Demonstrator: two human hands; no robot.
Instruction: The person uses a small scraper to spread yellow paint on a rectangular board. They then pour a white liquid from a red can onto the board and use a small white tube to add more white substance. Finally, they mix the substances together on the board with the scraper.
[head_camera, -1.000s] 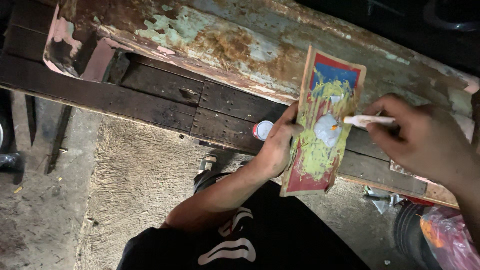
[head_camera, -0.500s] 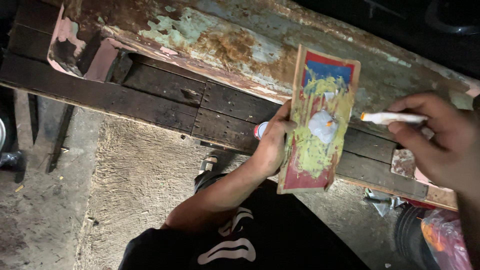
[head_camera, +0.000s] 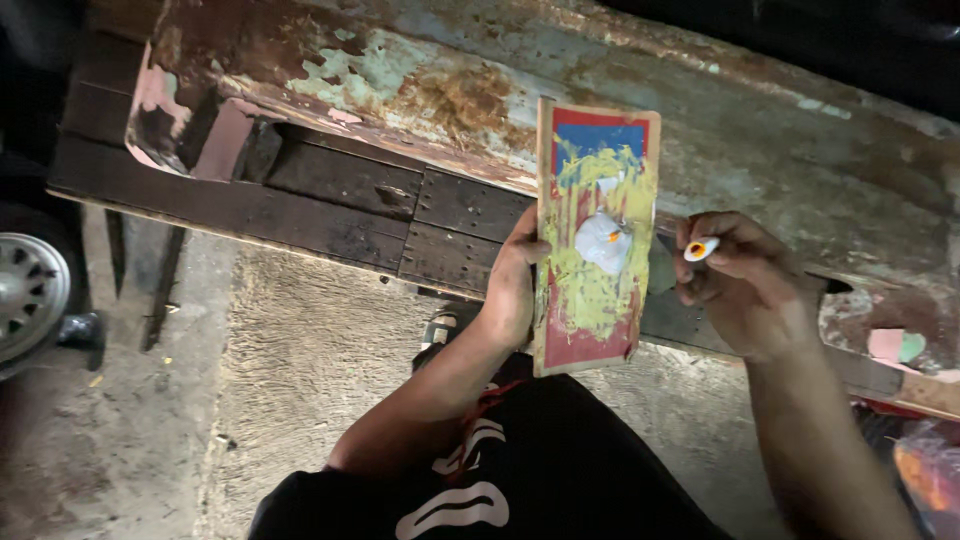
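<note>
**Paint-smeared board held beside a small tool**

At the far left a wheel (head_camera: 28, 290) is seen on the concrete floor (head_camera: 300, 400). Dark wooden planks (head_camera: 330, 195) are set under a rusted, flaking metal surface (head_camera: 450, 80). The board (head_camera: 592, 235) is gripped along its left edge by the left hand (head_camera: 512, 285), with fingers closed round it and the thumb laid on its front. The board is held upright, smeared with yellow, red and blue, and a white blob (head_camera: 603, 240) is carried near its middle. Just to its right, a small white tool with an orange tip (head_camera: 700, 248) is pinched in the closed right hand (head_camera: 745, 285), clear of the board.
</note>
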